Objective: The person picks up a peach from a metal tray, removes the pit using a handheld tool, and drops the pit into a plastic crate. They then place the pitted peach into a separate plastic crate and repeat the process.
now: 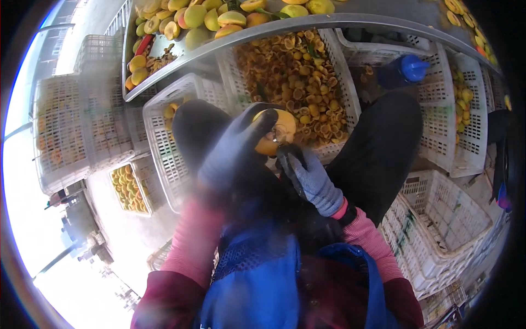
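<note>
My left hand (235, 140), in a grey glove with dark fingers, grips a yellow peach half (284, 123) with its cut face up. Its hollow centre shows, and the thumb lies across the flesh. My right hand (312, 180), gloved alike, is closed around a small metal-tipped tool (276, 139). The tool's tip meets the middle of the cut face; most of its handle is hidden by the fingers. Both hands are over my lap, just in front of a white crate (350, 96) holding many brown peach pits and scraps (296, 77).
A metal-edged table (219, 43) across the front carries whole and halved peaches (211, 19) and a red-handled object (144, 45). A blue jug (402, 71) stands right of the pit crate. White crates (90, 123) are stacked left; another crate (438, 219) sits right.
</note>
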Demonstrator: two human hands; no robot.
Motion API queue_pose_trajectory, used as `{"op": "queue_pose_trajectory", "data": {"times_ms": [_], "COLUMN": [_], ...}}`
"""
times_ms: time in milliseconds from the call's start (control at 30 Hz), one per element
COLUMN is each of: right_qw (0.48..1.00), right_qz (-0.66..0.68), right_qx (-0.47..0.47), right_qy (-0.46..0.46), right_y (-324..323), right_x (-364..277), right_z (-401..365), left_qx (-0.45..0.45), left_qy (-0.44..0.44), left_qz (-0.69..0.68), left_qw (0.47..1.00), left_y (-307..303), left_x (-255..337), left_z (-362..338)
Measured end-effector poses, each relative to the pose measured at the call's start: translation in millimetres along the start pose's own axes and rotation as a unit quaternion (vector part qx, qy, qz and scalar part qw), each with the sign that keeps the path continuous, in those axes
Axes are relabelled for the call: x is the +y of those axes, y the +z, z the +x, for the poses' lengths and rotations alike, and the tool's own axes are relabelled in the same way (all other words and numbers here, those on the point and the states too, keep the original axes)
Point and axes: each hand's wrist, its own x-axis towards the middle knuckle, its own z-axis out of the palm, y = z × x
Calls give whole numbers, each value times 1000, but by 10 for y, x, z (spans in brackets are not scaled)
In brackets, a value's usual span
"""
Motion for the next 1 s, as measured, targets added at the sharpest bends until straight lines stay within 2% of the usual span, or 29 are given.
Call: {"op": "queue_pose_trajectory", "data": {"times_ms": [33, 67, 100, 167, 200, 267, 300, 433, 467, 500, 567, 633, 700, 800, 867, 900, 967, 1000], "right_qw": [998, 995, 965, 993, 982, 879, 881, 919, 973, 998, 1000, 978, 972, 972, 923, 841, 738, 745], "right_qz": [51, -68, -185, -91, 125, 333, 336, 250, 154, 54, 15, 139, 132, 101, 254, 411, 539, 523], "right_qx": [9, 24, 39, -1, -56, -102, -100, -59, -37, -13, 5, -9, -19, -71, -147, -193, -216, -199], "right_qy": [34, -74, -181, -78, 134, 325, 317, 299, 167, 29, -21, 157, 194, 198, 247, 292, 345, 362], "right_y": [37, 52, 70, 15, -37, -45, -19, 54, 85, 129, 148, 131, 101, 44, -33, -101, -134, -118], "right_x": [-94, -9, 92, 130, -69, -163, -140, -84, 120, 469, 537, 138, -1, 121, 137, 96, -13, -55], "right_z": [4, 2, 24, 10, 16, -5, -41, -59, -89, -123, -136, -95, -78, -122, -137, -114, -98, -101], "left_qx": [-22, -8, 5, 28, 37, 57, 66, 94, 97, 99, 125, 151, 174, 161, 134, 120, 116, 113], "left_qy": [-6, 25, 57, 91, 92, 93, 148, 113, 109, 106, 120, 154, 203, 202, 165, 148, 155, 158], "left_qz": [20, 47, 73, 93, 81, 55, 86, 62, 58, 54, 97, 149, 209, 187, 109, 70, 62, 59], "left_qw": [1000, 999, 996, 991, 992, 992, 983, 987, 988, 988, 980, 965, 941, 948, 971, 979, 979, 979], "left_y": [1, 2, -9, 1, 29, 78, 76, 75, 76, 79, 111, 140, 167, 177, 183, 191, 216, 221], "left_x": [135, 97, 18, -111, -121, -141, -213, -251, -250, -243, -231, -231, -259, -323, -351, -353, -340, -334], "left_z": [-9, 1, 25, 36, 4, -55, -39, -93, -97, -93, -127, -132, -127, -103, -117, -115, -119, -119]}}
